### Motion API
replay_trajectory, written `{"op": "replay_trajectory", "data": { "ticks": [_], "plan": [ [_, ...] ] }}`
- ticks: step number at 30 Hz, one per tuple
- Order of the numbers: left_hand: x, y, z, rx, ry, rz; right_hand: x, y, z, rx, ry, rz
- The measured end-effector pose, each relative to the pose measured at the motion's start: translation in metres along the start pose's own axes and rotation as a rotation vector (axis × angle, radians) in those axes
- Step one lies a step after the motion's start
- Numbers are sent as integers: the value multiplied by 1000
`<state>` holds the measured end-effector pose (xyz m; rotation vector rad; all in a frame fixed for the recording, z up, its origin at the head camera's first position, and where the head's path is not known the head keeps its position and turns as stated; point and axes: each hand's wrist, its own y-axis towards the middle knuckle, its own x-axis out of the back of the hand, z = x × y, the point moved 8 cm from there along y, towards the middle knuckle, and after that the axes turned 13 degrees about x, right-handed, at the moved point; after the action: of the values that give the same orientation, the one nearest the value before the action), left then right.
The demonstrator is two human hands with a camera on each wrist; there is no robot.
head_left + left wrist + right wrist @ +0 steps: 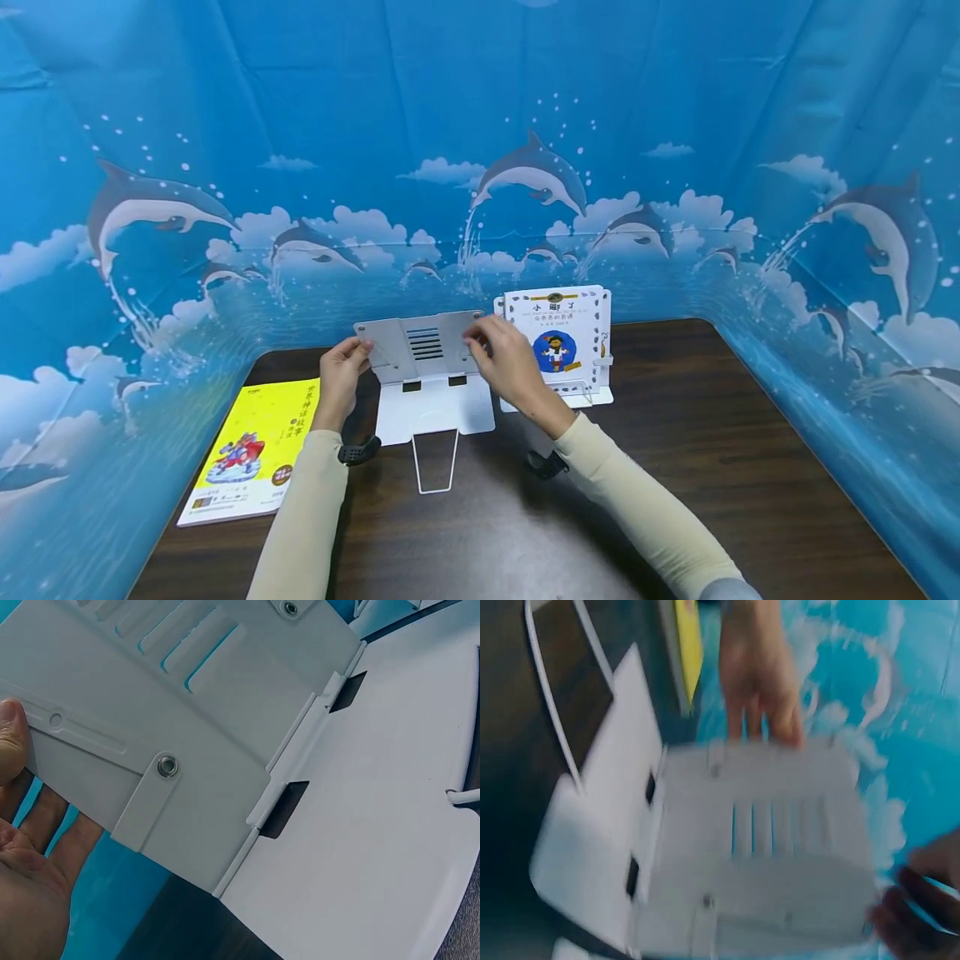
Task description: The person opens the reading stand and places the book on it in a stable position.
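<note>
One white metal bookstand (435, 410) is unfolded, bookless. The left hand (341, 379) pinches its edge; whether the right hand (508, 357) grips is unclear. Left of it lies a yellow paperback (281, 425).

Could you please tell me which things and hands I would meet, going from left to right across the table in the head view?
Yellow book → left hand → slotted stand → right hand → white-covered book.
</note>
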<state>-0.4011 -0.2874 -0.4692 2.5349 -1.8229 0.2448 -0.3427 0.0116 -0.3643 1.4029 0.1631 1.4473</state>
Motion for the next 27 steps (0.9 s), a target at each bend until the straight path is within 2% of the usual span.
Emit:
{"op": "replay_trajectory", "data": {
  "ticks": [3,7,10,12,15,20,27],
  "plan": [
    [0,0,0,-3,-12,-3,-25,-21,25,68,83,249],
    [-3,0,0,-1,-22,5,-69,-64,53,169,129,627],
    [-7,1,0,1,-23,16,-96,-94,66,254,86,795],
    [-9,2,1,2,-24,18,-107,-108,71,299,47,829],
    [-10,2,2,9,-25,11,-115,-116,75,336,-12,802],
    [-11,3,4,20,-21,11,-118,-117,74,336,-42,742],
    [-8,3,2,20,-23,-1,-125,-115,72,377,-84,772]
  ]
}}
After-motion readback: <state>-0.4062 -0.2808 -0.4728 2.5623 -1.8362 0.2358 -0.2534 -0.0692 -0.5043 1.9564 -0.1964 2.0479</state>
